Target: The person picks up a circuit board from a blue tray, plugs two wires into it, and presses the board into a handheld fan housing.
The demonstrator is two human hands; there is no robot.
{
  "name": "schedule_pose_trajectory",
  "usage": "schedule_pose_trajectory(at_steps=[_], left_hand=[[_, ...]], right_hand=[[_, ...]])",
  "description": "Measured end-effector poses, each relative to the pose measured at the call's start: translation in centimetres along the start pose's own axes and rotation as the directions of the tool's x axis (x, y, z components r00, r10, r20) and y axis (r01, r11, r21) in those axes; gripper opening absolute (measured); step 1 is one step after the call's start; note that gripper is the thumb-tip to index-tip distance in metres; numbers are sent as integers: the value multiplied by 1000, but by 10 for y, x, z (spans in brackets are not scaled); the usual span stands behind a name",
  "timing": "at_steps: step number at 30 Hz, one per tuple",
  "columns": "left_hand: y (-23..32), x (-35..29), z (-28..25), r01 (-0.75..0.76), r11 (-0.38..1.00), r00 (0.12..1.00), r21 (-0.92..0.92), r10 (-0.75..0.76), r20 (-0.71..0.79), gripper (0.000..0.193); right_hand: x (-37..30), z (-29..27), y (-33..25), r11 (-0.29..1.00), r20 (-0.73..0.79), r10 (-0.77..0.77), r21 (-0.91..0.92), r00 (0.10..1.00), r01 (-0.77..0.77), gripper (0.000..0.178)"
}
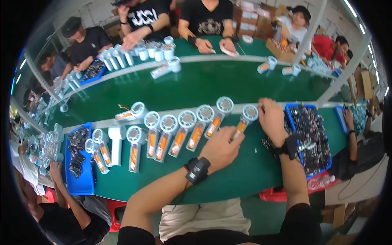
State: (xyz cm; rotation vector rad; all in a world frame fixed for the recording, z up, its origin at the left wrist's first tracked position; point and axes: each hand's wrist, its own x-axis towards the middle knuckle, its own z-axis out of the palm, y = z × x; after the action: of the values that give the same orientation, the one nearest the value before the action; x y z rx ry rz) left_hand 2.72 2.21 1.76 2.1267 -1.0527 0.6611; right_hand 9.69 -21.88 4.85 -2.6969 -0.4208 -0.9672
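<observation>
My left hand [222,149] is closed around the lower handle of a pale-blue handheld fan body [250,112], which has a round slotted head and an orange battery in its open handle. Beside that head is my right hand [272,120], its fingers bent downward; whether they touch the fan or grip anything is hidden. To the left, several similar fan bodies [187,119] stand in a slanting row with orange batteries showing. Among them is one white, closed handle [116,147].
A blue tray [329,163] of dark circuit boards lies right of my right arm, with loose dark parts [268,143] beside it. Another blue tray [85,185] is at left. Beyond a metal rail, a green belt [204,81] carries fan bodies [267,65]. Co-workers sit around.
</observation>
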Motion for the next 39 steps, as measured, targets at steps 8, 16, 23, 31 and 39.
schedule_pose_trajectory(at_steps=[8, 16, 23, 31, 39], left_hand=[[-2, 13, 23, 216, 969, 963, -117, -231, -136, 49], [-4, 16, 20, 155, 917, 977, -368, -198, -82, 58], [-7, 2, 32, 209, 849, 953, -485, -289, -95, 57], [6, 3, 10, 532, 304, 722, -790, -650, 236, 46], [-3, -2, 27, 457, 600, 834, -656, -546, 82, 45]], right_hand=[[-8, -16, -2, 788, -37, 285, 578, 958, -213, 14], [-8, -24, -25, 0, 565, 59, 824, 823, -566, 12], [-11, -21, -32, 117, 645, -40, 761, 763, -638, 13], [-15, -24, -31, 299, 511, 16, 818, 860, -492, 16], [-4, -45, -12, 658, 553, -102, 661, 827, -361, 19]])
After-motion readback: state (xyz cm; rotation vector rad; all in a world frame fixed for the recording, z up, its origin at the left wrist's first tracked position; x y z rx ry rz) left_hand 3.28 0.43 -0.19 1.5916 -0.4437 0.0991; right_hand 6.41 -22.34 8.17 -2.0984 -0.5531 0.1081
